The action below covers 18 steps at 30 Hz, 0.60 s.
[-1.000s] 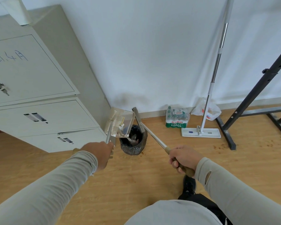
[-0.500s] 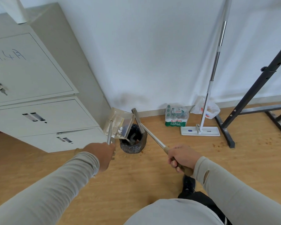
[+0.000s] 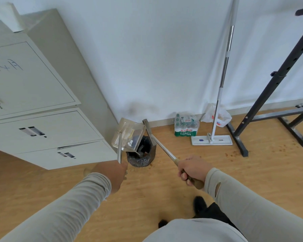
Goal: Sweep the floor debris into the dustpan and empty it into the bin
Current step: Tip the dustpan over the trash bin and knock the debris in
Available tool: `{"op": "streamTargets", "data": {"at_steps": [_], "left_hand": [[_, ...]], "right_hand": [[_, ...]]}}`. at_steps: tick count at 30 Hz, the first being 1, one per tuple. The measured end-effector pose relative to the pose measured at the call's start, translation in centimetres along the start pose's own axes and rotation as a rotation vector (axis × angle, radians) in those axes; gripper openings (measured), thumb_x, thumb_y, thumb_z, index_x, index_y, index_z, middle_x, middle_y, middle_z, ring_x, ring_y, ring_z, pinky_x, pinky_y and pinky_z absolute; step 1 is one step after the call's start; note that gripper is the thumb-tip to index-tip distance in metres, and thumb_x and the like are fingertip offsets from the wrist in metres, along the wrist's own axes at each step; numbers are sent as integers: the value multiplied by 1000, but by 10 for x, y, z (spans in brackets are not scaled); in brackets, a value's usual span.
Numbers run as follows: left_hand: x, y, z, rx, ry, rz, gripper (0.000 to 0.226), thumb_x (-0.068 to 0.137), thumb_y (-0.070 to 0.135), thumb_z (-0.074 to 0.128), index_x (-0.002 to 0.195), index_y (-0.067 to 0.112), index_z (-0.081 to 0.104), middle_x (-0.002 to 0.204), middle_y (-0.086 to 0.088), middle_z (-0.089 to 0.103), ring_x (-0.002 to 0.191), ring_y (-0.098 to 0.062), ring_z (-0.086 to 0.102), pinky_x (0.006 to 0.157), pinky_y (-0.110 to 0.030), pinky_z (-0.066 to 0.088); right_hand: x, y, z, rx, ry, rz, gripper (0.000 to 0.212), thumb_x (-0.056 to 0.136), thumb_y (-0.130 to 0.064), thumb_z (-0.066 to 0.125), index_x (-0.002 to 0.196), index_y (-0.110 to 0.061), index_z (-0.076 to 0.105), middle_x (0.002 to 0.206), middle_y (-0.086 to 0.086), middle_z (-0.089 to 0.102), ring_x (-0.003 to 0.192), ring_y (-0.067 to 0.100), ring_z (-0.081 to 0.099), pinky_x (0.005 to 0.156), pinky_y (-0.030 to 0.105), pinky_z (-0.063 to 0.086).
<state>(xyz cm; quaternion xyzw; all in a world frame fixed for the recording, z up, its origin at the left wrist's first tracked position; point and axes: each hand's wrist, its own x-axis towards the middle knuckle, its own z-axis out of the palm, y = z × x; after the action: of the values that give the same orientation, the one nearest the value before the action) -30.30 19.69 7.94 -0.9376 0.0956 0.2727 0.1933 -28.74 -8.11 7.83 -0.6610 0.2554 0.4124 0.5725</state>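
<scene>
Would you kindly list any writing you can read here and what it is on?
Filing cabinet door: blue handwriting, only "月" is legible; the rest is cut off.
Pack of water bottles: green label with printed characters, too small to read.
White plastic bag: red and blue print, too blurred to read.

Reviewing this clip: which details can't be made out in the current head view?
- Inside of the black-lined bin: hidden by the tilted metal dustpan.
- Left hand grip on the dustpan handle: fingers hidden behind the hand's back.
- White bits in the dustpan: too small to identify.
- Brown specks on the wooden floor, right: too small.
</scene>
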Motion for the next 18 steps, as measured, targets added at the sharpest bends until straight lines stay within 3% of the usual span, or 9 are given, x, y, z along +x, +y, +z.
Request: {"op": "streamTargets", "data": {"at_steps": [7,18], "left_hand": [[-7,15,-3,0,7,-41,44,86,19,63,126,23,45,99,4,62,85,-24,65,73,-41,58],[-15,73,-14,-23,-50,-79,38,96,23,56,132,17,46,119,-6,62,99,-31,68,81,-43,58]], "right_hand": [[3,3,-14,89,-10,-5,7,86,-3,49,90,-5,55,69,9,54,45,11,43,38,18,35],[7,9,-55,113,-88,30,9,88,-6,47,94,-6,54,73,7,54,45,10,44,39,19,36]]}}
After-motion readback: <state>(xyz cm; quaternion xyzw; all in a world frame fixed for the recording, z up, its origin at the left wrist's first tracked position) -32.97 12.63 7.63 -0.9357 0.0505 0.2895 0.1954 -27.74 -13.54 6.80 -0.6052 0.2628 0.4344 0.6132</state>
